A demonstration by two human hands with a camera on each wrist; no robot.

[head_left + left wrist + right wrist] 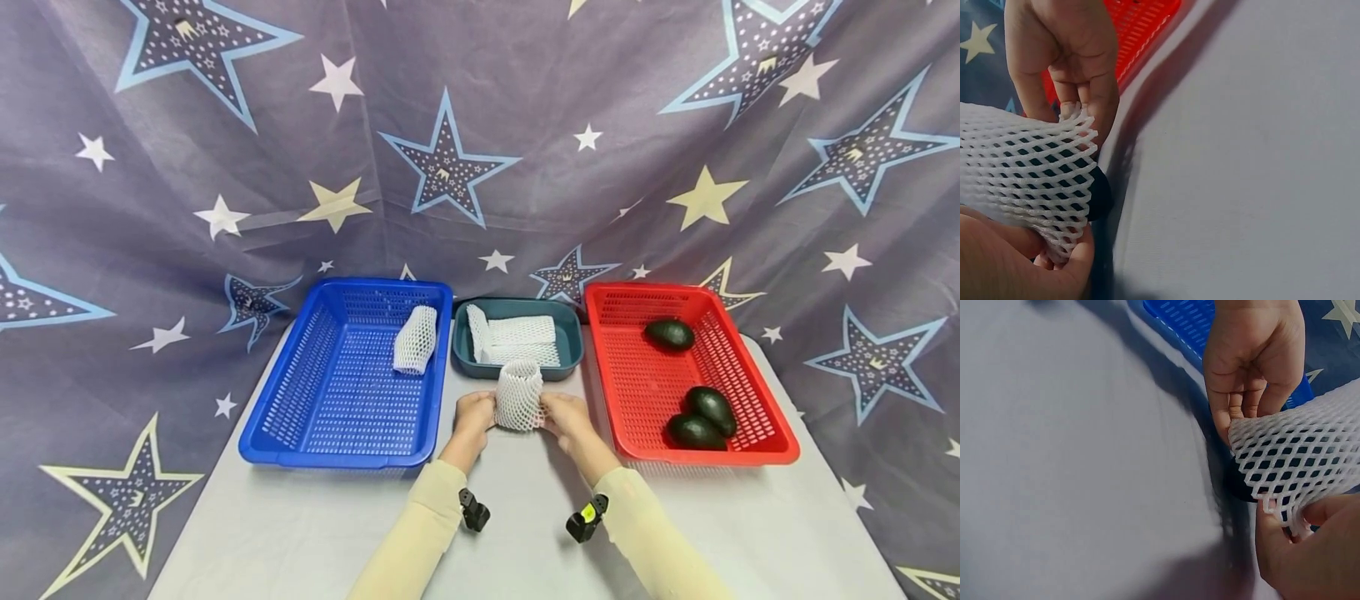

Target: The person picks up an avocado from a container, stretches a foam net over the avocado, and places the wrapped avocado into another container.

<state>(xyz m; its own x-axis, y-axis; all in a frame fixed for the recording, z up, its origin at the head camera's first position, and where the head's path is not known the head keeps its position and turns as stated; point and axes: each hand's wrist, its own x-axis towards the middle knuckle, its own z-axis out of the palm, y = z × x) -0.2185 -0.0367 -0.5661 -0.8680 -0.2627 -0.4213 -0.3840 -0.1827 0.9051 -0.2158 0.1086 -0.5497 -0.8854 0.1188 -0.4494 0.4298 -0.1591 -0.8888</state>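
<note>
A white foam net sleeve (519, 396) stands upright between both hands, over the table in front of the green tray. My left hand (474, 414) pinches the left side of its lower edge with thumb and fingers. On the opposite side, my right hand (567, 417) pinches the same edge. Inside the mesh sits a dark avocado (1101, 195), its rounded end poking out past the net's lower opening; in the right wrist view that avocado (1242, 481) shows dark through the holes. The net hides most of it.
To the left is a blue basket (337, 460) with one net-wrapped item (416, 340). The green tray (517, 305) at the back holds several flat foam nets (521, 331). In the red basket (637, 367) on the right lie three bare avocados (670, 334). A star-patterned cloth hangs behind.
</note>
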